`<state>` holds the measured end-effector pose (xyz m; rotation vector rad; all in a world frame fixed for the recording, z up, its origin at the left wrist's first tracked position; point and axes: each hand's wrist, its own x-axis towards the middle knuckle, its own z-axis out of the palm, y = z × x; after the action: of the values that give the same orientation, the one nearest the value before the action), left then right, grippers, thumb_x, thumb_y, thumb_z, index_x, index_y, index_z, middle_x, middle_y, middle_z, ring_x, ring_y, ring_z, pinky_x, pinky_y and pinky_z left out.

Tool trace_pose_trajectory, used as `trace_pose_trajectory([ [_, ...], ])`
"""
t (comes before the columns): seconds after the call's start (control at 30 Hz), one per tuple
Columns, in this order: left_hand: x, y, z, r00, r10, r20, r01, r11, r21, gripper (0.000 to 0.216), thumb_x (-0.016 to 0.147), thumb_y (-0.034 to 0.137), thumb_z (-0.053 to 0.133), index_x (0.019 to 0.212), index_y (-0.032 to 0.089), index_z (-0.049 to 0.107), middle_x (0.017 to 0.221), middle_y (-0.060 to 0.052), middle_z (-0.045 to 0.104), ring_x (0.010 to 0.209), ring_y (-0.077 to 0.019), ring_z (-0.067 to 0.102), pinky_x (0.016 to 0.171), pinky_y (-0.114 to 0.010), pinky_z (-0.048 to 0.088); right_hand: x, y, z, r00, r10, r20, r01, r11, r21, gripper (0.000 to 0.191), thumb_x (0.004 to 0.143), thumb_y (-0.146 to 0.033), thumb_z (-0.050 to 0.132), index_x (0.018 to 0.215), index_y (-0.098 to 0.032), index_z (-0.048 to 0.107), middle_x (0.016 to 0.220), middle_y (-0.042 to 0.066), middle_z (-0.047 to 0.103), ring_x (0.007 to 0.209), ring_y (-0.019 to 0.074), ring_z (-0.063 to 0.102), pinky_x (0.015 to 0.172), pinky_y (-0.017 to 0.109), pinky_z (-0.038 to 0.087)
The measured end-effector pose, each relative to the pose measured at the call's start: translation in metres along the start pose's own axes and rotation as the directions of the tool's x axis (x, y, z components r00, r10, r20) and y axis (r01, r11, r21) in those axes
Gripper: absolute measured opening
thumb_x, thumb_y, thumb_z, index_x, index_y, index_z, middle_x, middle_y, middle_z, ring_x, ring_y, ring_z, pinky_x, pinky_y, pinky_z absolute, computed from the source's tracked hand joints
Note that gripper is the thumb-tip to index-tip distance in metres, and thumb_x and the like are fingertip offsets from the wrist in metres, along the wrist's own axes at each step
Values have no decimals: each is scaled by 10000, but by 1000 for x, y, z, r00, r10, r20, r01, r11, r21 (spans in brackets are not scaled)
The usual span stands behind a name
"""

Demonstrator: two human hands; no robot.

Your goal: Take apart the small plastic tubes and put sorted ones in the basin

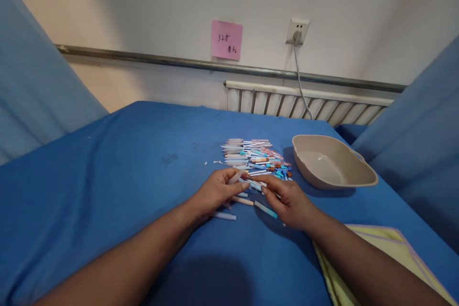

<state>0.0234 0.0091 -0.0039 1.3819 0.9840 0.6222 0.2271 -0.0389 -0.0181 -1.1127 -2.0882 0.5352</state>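
A heap of small pastel sticks [253, 155], pens or caps in white, pink, blue and orange, lies on the blue sheet [125, 177]. Both my hands rest at its near edge. My left hand [215, 191] pinches a whitish stick between thumb and fingers. My right hand [287, 198] has its fingers curled around a thin stick, with a teal-tipped one [266, 209] lying under it. A few loose sticks [224, 216] lie under my left hand.
A beige oval basin [332, 162] stands right of the heap. A yellow cloth [380, 258] lies at the lower right. Behind are a radiator [304, 103], a wall rail, a pink note [226, 39] and a socket with a cable. Blue fabric rises on both sides.
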Motion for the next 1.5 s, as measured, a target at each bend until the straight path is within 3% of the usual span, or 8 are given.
trace_pose_trajectory([
  [0.13,-1,4,-6,998,62,-25,-60,996,69,302,714,347,661,953,163,642,697,14,563,542,-116,526,425,-182,408,-2,2,-3,999,45,-29,-44,999,28,319,916,-181,433,1213,-216,544,597,-43,552,485,100,479,499,204,360],
  [0.4,-8,12,-8,975,224,-3,-207,906,370,143,719,207,541,760,186,676,609,24,518,518,-120,452,466,-196,375,-4,-3,-11,1000,-1,31,-1,999,50,311,915,-177,436,1199,-220,555,540,-69,449,451,91,373,470,213,275],
  [0.67,-8,16,-11,920,358,160,-369,653,661,196,738,146,470,770,183,660,673,3,568,623,-146,487,594,-233,351,-3,-6,-13,998,-40,43,40,999,-11,305,914,-196,443,1179,-203,593,606,-31,557,504,97,449,510,206,333],
  [0.8,-7,14,-13,918,352,183,-370,592,716,207,752,140,467,813,181,661,708,-6,583,647,-153,502,614,-240,349,-4,-5,-14,998,-23,67,24,999,-21,312,914,-200,451,1193,-210,591,582,-37,558,490,99,450,507,208,337],
  [1.0,-7,12,-13,911,342,230,-386,513,767,203,778,142,472,844,178,661,748,-18,603,693,-166,533,647,-247,364,-2,-7,-15,995,-29,92,29,1000,2,315,896,-157,467,1171,-232,602,790,-3,663,609,106,545,603,209,401],
  [1.17,-11,11,-8,891,347,292,-433,461,774,233,819,172,483,974,192,656,837,-37,633,780,-189,561,701,-259,378,-2,-8,-17,988,-24,153,19,999,34,286,888,-145,475,1118,-239,615,811,-9,668,632,104,559,610,205,400],
  [1.33,-16,10,2,891,308,334,-449,492,746,216,908,284,443,990,205,627,883,-47,648,806,-197,573,709,-263,387,-2,-6,-13,993,71,98,-72,997,9,122,892,-216,503,906,-190,622,559,-52,513,492,94,438,490,207,306],
  [1.5,-16,7,8,897,206,391,-434,580,689,224,927,319,432,933,211,629,866,-31,660,800,-194,593,708,-255,405,2,-6,-5,989,120,-86,-113,990,84,194,918,-295,479,815,-179,596,699,2,577,621,122,516,589,229,381],
])
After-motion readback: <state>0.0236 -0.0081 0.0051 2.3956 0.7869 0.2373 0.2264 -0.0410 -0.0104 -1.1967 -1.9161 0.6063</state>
